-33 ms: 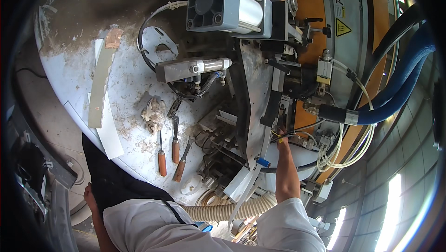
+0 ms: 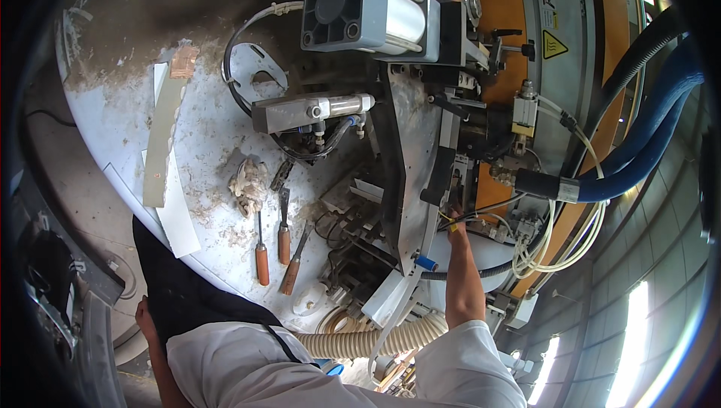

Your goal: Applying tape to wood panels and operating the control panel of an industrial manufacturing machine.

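My right hand (image 2: 455, 217) reaches into the machine, among cables beside the slanted metal plate (image 2: 417, 137). Its fingers disappear behind black parts and a yellow-marked wire, so what they touch is hidden. Down at my left side hangs my left hand (image 2: 146, 319), against the dark trousers and away from the table. Only a little of it shows, and its fingers cannot be made out. Left of the machine, two wooden-handled scrapers (image 2: 284, 243) and a tool with a thin metal shaft (image 2: 261, 264) lie near a crumpled, soiled rag (image 2: 249, 186).
A round white table (image 2: 218, 235), smeared with residue, carries grey and white strips (image 2: 161, 149) at its left. A large air cylinder (image 2: 360, 13) overhangs it. Blue hoses (image 2: 646, 137) and looped pale tubes (image 2: 563, 258) crowd the right. A ribbed hose (image 2: 375, 342) runs in front of me.
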The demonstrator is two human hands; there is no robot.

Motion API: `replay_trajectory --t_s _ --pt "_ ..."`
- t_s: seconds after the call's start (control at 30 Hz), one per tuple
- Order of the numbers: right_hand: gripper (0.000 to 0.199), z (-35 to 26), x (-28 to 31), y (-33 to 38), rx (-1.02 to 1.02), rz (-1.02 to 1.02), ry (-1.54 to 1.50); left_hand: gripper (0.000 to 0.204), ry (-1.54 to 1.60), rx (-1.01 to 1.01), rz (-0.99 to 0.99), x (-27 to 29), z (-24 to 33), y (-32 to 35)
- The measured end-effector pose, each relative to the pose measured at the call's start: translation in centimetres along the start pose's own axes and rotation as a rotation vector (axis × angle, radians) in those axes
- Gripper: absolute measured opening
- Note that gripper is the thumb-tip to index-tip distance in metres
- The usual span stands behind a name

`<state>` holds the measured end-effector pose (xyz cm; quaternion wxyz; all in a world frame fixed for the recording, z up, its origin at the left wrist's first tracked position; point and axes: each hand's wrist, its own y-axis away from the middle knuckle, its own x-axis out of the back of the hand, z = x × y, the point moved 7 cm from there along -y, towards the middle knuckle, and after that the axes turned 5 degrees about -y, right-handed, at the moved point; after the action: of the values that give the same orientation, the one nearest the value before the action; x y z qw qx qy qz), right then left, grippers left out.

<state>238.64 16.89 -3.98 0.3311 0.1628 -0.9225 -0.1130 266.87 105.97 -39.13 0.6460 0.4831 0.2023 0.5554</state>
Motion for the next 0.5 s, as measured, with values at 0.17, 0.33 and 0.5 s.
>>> replay_trajectory --t_s 0.17,0.33,0.5 --pt "0.055 0.7 1.2 -0.9 -0.043 0.077 0.049 0.041 -0.023 -0.018 0.028 0.1 0.0 -0.2" --pt "0.051 0.7 2.3 -1.1 0.095 -0.037 -0.056 0.033 -0.046 0.004 0.02 -0.2 -0.7 -0.7" --pt "0.057 0.9 1.1 -0.9 -0.008 -0.025 -0.027 0.034 -0.008 0.026 0.036 0.4 -1.5 -0.9"
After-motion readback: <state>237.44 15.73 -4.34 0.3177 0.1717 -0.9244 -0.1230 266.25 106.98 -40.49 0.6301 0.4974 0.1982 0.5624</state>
